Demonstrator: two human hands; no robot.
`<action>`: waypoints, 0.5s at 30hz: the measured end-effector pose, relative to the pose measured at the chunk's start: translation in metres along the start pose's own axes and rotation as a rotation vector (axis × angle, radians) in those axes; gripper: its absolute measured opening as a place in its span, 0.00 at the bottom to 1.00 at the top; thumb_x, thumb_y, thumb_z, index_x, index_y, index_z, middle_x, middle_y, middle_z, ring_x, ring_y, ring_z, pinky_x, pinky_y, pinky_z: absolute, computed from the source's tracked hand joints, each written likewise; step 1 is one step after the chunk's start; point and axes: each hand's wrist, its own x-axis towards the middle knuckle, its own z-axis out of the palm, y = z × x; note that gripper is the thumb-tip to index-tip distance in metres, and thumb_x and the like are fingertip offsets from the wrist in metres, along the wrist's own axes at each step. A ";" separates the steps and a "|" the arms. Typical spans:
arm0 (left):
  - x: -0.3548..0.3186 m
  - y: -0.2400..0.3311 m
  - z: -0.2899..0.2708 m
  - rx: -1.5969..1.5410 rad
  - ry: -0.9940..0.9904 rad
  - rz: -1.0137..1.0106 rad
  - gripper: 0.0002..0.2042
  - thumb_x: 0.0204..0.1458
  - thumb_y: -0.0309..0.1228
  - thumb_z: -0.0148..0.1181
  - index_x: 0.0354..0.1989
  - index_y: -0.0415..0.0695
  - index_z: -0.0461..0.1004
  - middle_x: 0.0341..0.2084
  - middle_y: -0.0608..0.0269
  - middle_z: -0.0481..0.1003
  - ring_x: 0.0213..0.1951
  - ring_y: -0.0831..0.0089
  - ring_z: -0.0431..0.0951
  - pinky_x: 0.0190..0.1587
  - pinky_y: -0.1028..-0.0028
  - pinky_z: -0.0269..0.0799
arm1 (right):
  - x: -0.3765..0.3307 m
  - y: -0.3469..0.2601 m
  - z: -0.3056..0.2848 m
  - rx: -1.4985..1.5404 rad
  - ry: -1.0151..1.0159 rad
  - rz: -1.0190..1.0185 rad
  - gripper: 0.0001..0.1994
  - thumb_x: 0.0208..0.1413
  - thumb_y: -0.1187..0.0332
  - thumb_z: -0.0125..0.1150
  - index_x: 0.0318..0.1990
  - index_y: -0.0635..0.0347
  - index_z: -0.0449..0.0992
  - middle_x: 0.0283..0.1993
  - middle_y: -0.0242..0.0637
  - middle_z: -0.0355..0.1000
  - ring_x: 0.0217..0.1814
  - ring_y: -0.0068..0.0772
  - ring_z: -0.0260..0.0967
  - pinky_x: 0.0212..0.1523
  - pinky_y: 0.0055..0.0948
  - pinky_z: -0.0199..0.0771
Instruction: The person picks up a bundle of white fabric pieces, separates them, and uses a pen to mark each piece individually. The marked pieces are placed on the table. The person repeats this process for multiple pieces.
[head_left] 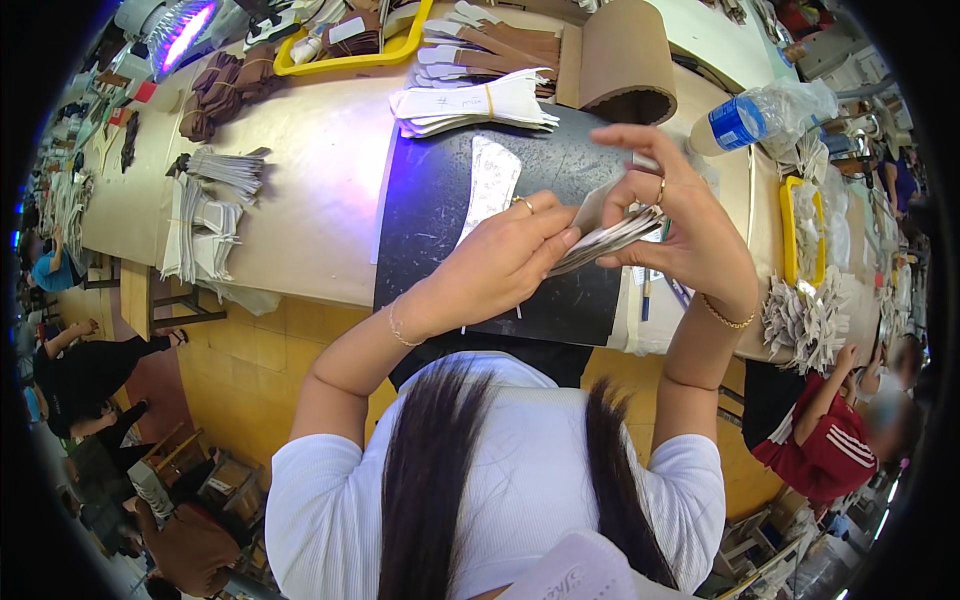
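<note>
A stack of thin, pale cut pieces (622, 236) is held between my hands above a black mat (425, 210). My left hand (505, 250) is closed on its near-left end, the thumb lying along it. At the other end, my right hand (680, 205) has its thumb under the fanned edges and a bent finger on top; its other fingers are raised. A single white shaped piece (492, 178) lies flat on the mat, left of the stack. Beyond it rests a banded bundle of white pieces (470, 105).
Brown and white strips (500, 45), a curved brown board (628, 60) and a yellow tray (350, 62) stand at the back. Banded bundles (200, 225) lie left. A blue-labelled bottle (737, 123), another yellow tray (803, 230) and a pen (646, 295) are at right. Other people sit on both sides.
</note>
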 end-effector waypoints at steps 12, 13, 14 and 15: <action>-0.017 -0.044 -0.013 0.336 0.274 -0.370 0.26 0.61 0.48 0.61 0.53 0.33 0.75 0.42 0.44 0.77 0.47 0.52 0.77 0.53 0.60 0.71 | -0.032 -0.015 -0.029 0.270 -0.154 -0.016 0.16 0.42 0.69 0.82 0.34 0.59 0.78 0.37 0.37 0.79 0.38 0.30 0.78 0.38 0.28 0.75; -0.019 -0.063 -0.007 0.469 0.303 -0.422 0.28 0.60 0.48 0.63 0.54 0.32 0.74 0.43 0.44 0.76 0.47 0.51 0.76 0.54 0.60 0.71 | -0.033 -0.017 -0.036 0.272 -0.173 -0.073 0.17 0.42 0.69 0.83 0.35 0.59 0.77 0.38 0.39 0.79 0.38 0.31 0.79 0.38 0.28 0.76; -0.018 -0.071 -0.005 0.598 0.325 -0.466 0.29 0.58 0.48 0.65 0.55 0.31 0.73 0.43 0.43 0.76 0.48 0.50 0.76 0.55 0.60 0.71 | -0.036 -0.017 -0.041 0.268 -0.185 -0.121 0.18 0.42 0.69 0.83 0.36 0.59 0.76 0.38 0.42 0.79 0.38 0.33 0.79 0.39 0.28 0.76; -0.017 -0.074 0.001 0.599 0.306 -0.473 0.35 0.53 0.50 0.70 0.58 0.31 0.69 0.46 0.38 0.74 0.51 0.44 0.74 0.57 0.54 0.69 | -0.042 -0.011 -0.041 0.384 -0.156 -0.095 0.21 0.43 0.65 0.84 0.37 0.60 0.74 0.38 0.42 0.79 0.38 0.33 0.79 0.40 0.28 0.77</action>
